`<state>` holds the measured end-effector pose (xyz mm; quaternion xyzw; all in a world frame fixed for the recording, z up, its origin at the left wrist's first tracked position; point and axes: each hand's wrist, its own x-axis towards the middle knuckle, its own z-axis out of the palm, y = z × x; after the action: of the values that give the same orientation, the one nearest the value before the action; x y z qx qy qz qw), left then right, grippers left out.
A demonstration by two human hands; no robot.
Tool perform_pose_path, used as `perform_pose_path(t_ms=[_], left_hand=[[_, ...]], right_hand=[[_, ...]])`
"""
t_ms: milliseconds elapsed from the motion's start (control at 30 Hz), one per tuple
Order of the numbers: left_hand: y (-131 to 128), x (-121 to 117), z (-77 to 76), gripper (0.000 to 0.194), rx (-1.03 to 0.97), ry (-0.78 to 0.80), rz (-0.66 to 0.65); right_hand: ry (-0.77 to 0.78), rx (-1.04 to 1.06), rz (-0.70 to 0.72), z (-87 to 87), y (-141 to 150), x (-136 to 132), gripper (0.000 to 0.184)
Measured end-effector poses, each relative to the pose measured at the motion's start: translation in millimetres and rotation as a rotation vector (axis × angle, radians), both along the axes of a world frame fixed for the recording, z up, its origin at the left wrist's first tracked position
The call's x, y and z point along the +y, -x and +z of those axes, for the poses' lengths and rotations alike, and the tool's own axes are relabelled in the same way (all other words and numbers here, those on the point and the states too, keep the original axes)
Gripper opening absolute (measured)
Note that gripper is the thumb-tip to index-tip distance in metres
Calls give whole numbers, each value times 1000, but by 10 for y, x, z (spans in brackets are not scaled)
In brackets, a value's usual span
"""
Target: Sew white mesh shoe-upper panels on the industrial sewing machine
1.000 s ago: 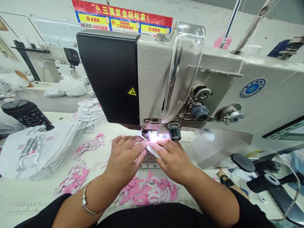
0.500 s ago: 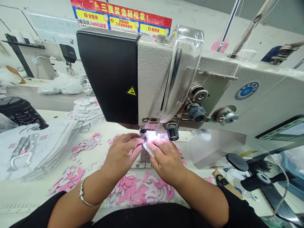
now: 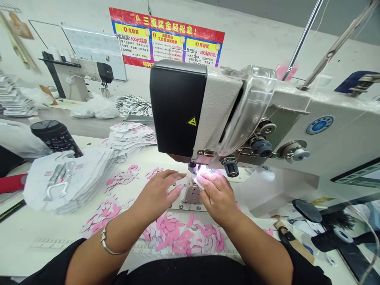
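My right hand pinches a small white fabric piece at the presser foot of the industrial sewing machine. My left hand lies just left of the needle plate, its fingers spread and pointing toward the white piece without holding it. A bright machine light falls on the foot area. A metal bangle circles my left wrist. Loose pink-and-white cut pieces lie on the table in front of my hands.
Stacks of printed white fabric pieces and a black tumbler stand on the table at left. A clear plastic guard sits right of the foot. Scissors lie at lower right; another sewing machine stands behind.
My left hand has drawn back from the presser foot and its fingers have flattened. The white piece now sits closer under the foot. The whole view has shifted, with the machine further right.
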<state>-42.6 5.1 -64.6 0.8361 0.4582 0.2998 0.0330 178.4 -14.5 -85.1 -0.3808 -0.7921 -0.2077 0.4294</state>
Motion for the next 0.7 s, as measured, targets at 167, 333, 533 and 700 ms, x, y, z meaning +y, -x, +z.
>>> perform_pose_path(t_ms=[167,333,533,700], left_hand=[[406,63,123,33,-17,130,139],[1013,190,204,35,-8,17,345],[2087,336,-186,42,255,-257,691],[2623,333,-570,57,242,-144,732]], right_hand=[[-1,35,6,3,4,3,37],[63,46,13,19,-21,30,32],[172,87,-1,45,-100,39,27],[338,303,-196,107,-242,288,23]])
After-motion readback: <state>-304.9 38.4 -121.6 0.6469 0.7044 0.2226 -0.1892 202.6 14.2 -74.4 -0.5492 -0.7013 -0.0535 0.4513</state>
